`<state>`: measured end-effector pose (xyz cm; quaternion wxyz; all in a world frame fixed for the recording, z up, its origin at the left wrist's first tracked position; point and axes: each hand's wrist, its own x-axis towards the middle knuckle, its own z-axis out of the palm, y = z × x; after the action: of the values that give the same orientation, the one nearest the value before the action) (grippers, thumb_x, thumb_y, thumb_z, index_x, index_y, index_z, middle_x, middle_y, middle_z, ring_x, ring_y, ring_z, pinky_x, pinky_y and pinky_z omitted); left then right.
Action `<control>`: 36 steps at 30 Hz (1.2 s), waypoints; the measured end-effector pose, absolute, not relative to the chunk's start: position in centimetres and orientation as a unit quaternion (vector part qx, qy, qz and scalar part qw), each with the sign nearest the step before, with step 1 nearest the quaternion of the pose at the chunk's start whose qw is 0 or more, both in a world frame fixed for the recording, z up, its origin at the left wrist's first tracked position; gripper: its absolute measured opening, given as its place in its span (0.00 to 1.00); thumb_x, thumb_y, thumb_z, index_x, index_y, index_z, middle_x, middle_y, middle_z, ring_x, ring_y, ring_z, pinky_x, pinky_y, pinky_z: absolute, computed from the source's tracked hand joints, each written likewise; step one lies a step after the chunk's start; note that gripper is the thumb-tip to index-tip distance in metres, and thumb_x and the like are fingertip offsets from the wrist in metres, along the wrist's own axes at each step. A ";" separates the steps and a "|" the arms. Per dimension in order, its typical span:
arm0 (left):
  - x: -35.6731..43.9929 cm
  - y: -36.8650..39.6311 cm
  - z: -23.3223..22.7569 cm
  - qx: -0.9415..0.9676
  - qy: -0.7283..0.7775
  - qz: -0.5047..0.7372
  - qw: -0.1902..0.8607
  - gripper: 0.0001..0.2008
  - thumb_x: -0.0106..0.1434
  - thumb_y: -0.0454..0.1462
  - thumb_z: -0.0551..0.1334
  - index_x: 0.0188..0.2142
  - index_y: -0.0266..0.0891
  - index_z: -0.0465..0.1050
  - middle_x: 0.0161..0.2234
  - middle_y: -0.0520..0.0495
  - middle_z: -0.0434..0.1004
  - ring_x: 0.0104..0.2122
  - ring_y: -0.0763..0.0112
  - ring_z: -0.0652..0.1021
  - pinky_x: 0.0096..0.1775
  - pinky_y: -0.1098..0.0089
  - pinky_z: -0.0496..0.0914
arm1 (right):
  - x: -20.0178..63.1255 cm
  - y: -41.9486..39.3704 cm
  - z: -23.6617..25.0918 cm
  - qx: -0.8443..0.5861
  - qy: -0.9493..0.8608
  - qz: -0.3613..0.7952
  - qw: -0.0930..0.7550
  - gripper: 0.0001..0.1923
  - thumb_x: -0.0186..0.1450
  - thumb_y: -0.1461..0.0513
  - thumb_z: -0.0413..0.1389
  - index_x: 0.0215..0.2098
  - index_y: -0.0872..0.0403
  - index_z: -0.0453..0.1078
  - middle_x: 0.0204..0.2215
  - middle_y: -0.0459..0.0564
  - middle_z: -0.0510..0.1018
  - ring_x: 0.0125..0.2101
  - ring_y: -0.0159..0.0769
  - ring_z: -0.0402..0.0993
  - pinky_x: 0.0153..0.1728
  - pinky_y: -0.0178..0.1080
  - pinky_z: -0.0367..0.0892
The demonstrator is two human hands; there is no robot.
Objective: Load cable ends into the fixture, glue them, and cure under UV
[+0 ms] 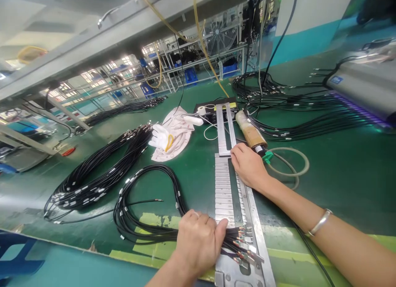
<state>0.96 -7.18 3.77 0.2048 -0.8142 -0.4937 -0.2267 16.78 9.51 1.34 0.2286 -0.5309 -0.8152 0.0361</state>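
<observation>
At about six o'clock, the left hand (pixel 198 237) presses flat, fingers closed, on a bundle of black cables (pixel 145 231) whose bared ends lie across the metal fixture (pixel 225 188) on the green table (pixel 324 183). The right hand (pixel 247 165), at twelve o'clock from it, rests loosely curled on the fixture's upper rail. The cables look light, limp and springy; best held near their fragile-looking ends.
</observation>
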 end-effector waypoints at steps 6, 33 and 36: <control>0.6 -7.0 4.6 -0.805 -0.508 -0.245 0.183 0.26 0.75 0.35 0.47 0.18 0.39 0.61 0.18 0.51 0.61 0.19 0.66 0.61 0.29 0.63 0.53 | 16.8 9.6 1.3 -0.536 -0.812 0.039 0.225 0.13 0.74 0.65 0.47 0.45 0.62 0.73 0.47 0.57 0.72 0.45 0.43 0.70 0.45 0.41 0.60; 0.3 -3.3 0.1 -0.769 -0.549 -0.305 0.120 0.15 0.75 0.39 0.50 0.34 0.35 0.68 0.34 0.42 0.72 0.36 0.58 0.73 0.40 0.58 0.66 | 19.7 10.5 -0.9 -0.420 -0.840 0.012 0.344 0.13 0.74 0.58 0.48 0.49 0.57 0.69 0.48 0.57 0.74 0.50 0.43 0.71 0.53 0.46 0.65; -1.5 -5.3 4.7 -0.709 -0.557 -0.403 0.158 0.11 0.75 0.34 0.48 0.37 0.36 0.66 0.35 0.47 0.73 0.34 0.66 0.71 0.38 0.65 0.66 | 19.0 7.4 2.1 -0.306 -0.880 0.032 0.362 0.16 0.72 0.54 0.52 0.56 0.48 0.65 0.51 0.48 0.75 0.48 0.36 0.74 0.47 0.38 0.69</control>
<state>-1.46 -5.30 4.70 0.1578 -0.7093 -0.5566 -0.4027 19.05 7.36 2.06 0.3618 -0.3055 -0.8802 0.0316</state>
